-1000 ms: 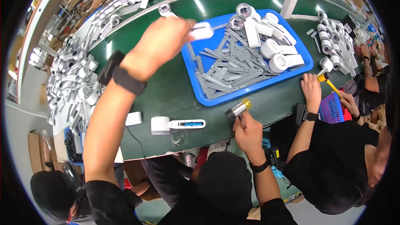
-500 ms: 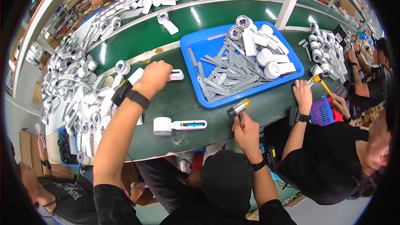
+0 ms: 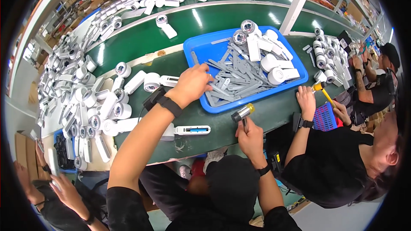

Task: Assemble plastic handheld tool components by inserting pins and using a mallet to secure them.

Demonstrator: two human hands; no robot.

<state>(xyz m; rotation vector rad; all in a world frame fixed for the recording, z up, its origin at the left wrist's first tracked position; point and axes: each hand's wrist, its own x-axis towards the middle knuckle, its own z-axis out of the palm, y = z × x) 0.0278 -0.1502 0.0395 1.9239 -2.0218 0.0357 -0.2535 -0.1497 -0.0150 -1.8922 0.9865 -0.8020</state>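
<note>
My left hand (image 3: 195, 85) reaches over the near left rim of the blue tray (image 3: 188, 47), fingers apart beside loose grey plastic strips (image 3: 239, 70). No item shows in it, though the palm side is hidden. Upright in my right hand (image 3: 250, 137) is a small hammer (image 3: 243, 112) with a dark and a yellow face, its handle gripped below the head. Between my arms lies a white handheld fan (image 3: 192, 130), its handle's open side up with a blue battery inside; my left forearm partly covers its round head. Another white fan (image 3: 170, 81) lies just beyond my left wrist.
White fans (image 3: 81, 98) heap up on the left, and more (image 3: 329, 53) lie right of the tray. A co-worker's hand (image 3: 306, 101) rests on the table at right, near a yellow-handled hammer (image 3: 327, 95). A white post (image 3: 297, 6) stands behind the tray.
My left hand has moved right, from the fan beyond my wrist to the tray's edge, with its fingers spread. My right hand keeps the hammer in nearly the same place.
</note>
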